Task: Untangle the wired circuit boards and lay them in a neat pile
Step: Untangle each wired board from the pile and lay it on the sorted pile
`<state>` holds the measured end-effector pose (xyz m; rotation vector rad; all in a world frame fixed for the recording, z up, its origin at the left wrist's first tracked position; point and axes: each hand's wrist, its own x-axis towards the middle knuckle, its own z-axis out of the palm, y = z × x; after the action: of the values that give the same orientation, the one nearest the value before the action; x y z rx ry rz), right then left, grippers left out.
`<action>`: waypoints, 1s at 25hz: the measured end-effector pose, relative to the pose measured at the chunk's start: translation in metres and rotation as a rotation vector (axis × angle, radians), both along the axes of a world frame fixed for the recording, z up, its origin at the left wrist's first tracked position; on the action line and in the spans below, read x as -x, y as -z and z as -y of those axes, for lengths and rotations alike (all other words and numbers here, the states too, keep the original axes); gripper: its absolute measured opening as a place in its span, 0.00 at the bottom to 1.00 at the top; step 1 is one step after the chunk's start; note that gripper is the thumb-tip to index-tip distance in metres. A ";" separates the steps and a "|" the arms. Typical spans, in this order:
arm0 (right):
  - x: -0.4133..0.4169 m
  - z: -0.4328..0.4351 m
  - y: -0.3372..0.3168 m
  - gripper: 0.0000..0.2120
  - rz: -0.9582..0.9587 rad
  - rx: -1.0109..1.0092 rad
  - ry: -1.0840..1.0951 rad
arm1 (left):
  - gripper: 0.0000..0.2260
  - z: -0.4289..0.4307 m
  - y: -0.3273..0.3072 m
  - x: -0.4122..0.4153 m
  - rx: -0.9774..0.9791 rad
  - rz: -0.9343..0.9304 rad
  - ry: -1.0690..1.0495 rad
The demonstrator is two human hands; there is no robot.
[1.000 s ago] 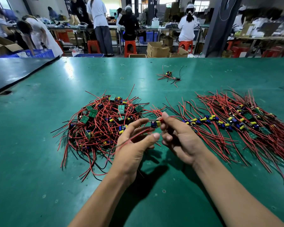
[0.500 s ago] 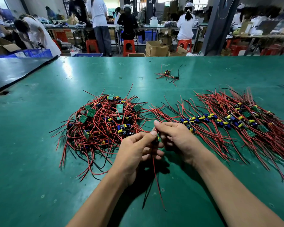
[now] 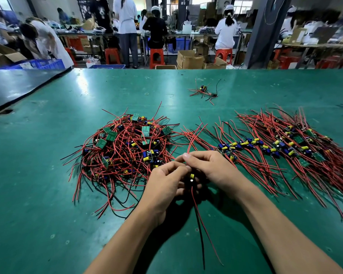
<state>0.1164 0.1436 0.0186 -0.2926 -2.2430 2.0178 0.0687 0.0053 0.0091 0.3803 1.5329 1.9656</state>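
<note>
A tangled heap of small green circuit boards with red and black wires [image 3: 127,151] lies on the green table [image 3: 38,194] left of centre. To the right, a combed-out row of boards [image 3: 281,147] lies with its wires parallel. Between the two, my left hand [image 3: 164,186] and my right hand [image 3: 212,169] together pinch one small board with a yellow capacitor [image 3: 191,177]. Its red and black wires hang down toward me, and other red wires rise past my right thumb. Most of the board is hidden by my fingers.
A single loose wired board [image 3: 203,90] lies farther back on the table, with a small rubber band [image 3: 147,94] to its left. A dark mat [image 3: 12,88] covers the far-left table. Beyond the far edge, people work at benches among red stools and cardboard boxes.
Both hands drew closer to me and lower with the held board. The board turned so its wires now hang straight down toward me instead of pointing sideways.
</note>
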 end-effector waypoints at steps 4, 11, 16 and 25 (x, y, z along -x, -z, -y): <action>-0.001 -0.001 -0.002 0.08 0.055 0.062 -0.031 | 0.08 0.001 0.003 0.001 0.029 -0.073 -0.007; 0.003 -0.002 -0.001 0.10 0.097 0.025 0.122 | 0.04 0.003 0.004 0.003 0.078 -0.051 0.019; 0.007 -0.014 0.006 0.09 0.030 -0.238 0.304 | 0.04 0.001 0.002 0.001 0.100 -0.086 0.052; 0.002 -0.003 0.004 0.07 0.073 0.092 0.057 | 0.07 0.003 0.000 0.001 0.081 -0.025 0.019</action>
<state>0.1144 0.1471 0.0148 -0.4401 -2.1601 2.1168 0.0676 0.0022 0.0096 0.3860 1.6130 1.8843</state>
